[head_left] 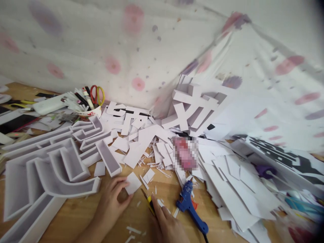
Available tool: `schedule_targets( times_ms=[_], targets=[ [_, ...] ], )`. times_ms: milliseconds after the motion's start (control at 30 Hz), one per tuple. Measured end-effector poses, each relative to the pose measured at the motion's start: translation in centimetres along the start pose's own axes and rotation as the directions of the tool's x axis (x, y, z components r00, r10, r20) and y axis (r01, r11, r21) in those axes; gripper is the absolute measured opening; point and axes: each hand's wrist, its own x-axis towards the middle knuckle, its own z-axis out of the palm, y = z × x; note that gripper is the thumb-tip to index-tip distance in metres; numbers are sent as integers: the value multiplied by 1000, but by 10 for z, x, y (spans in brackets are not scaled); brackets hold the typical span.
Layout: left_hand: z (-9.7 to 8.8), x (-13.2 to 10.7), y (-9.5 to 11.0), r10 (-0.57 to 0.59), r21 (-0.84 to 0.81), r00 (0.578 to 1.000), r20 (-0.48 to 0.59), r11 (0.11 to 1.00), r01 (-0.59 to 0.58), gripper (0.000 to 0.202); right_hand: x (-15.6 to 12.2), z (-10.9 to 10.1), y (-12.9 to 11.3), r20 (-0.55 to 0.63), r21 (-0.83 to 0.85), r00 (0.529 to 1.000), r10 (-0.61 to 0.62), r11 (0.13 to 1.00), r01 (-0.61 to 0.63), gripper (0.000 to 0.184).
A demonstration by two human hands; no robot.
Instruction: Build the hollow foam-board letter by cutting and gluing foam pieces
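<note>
My left hand [115, 195] pinches a small white foam board piece [133, 183] by its left side, between thumb and fingers, just over the wooden table. In my right hand [165, 221] is a yellow and black utility knife [150, 203], its blade pointing up and left toward the white piece but apart from it. Small offcuts [149, 176] lie just beyond the blade. To the right of the knife a blue glue gun [189, 206] rests on the wood.
Large hollow white letter shapes [48, 175] cover the left side. Stacked white sheets [235, 189] spread on the right. Another white character form [194, 104] leans at the back. A cup [89, 113] holds pens and scissors. Floral cloth [101, 50] hangs behind.
</note>
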Motion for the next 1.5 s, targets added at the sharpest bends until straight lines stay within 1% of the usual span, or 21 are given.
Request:
schedule_targets(
  times_ms=[67,167,233,333,433,500,533,600,667,767,800,833,867,933,967,1000,1067,1167,1267,1333,1500],
  targets=[
    [-3,0,2,-5,-16,1000,0,1000,5,22,12,-12,-3,-43,-6,996,79,997,-80,66],
    [-11,0,8,6,-46,1000,-2,999,-6,23,48,-26,-15,-121,-64,972,202,975,-211,64],
    [-16,1,12,17,-45,1000,0,999,-17,23,77,-27,-24,-177,-55,951,254,962,-268,62],
    [-21,2,15,25,-24,1000,-15,999,-25,25,108,-22,-30,-165,32,932,322,947,-321,58],
    [-22,4,18,35,-14,998,-50,999,-35,27,118,-16,-28,-193,186,916,351,930,-317,50],
    [-22,7,19,33,-21,998,-60,999,-34,28,116,-16,-27,-242,354,909,339,903,-243,39],
    [-21,8,20,26,-28,998,-65,999,-28,28,114,-17,-27,-245,455,908,339,868,-201,36],
    [-22,10,20,-5,-55,998,-63,998,1,29,109,-20,-29,-174,637,923,342,754,-159,45],
    [-22,8,19,-44,-93,998,-46,995,40,30,107,-23,-32,-47,731,950,309,658,-178,46],
    [-20,1,16,-139,-211,990,-25,969,130,33,107,-26,-37,71,745,966,249,631,-217,36],
    [-18,-1,16,-211,-280,977,-26,940,195,36,107,-26,-39,82,743,962,260,628,-233,34],
    [-17,-2,16,-310,-367,950,-23,887,281,40,108,-25,-40,80,743,956,283,622,-247,33],
    [-15,-2,17,-428,-464,904,-7,802,377,42,108,-25,-41,71,747,948,309,613,-256,33],
    [-13,2,21,-641,-623,761,98,557,549,40,107,-24,-44,55,762,941,333,595,-255,34],
    [-13,5,24,-700,-662,692,177,435,610,39,106,-24,-45,55,774,943,327,583,-248,34],
    [-14,10,28,-724,-664,637,264,343,664,40,105,-24,-47,64,791,947,315,563,-240,36],
    [-17,20,36,-725,-630,574,380,251,735,41,102,-25,-49,90,829,954,286,509,-231,39],
    [-22,31,46,-731,-607,530,430,201,769,44,98,-26,-52,118,869,959,256,440,-225,47],
    [-25,34,50,-728,-593,506,462,171,787,49,97,-24,-52,120,880,955,270,418,-228,51],
    [-25,33,50,-720,-581,504,478,172,796,50,98,-20,-52,126,890,946,299,387,-241,53],
    [-19,27,45,-699,-577,519,492,185,796,47,99,-7,-51,181,923,924,336,266,-278,58]
  ],
)
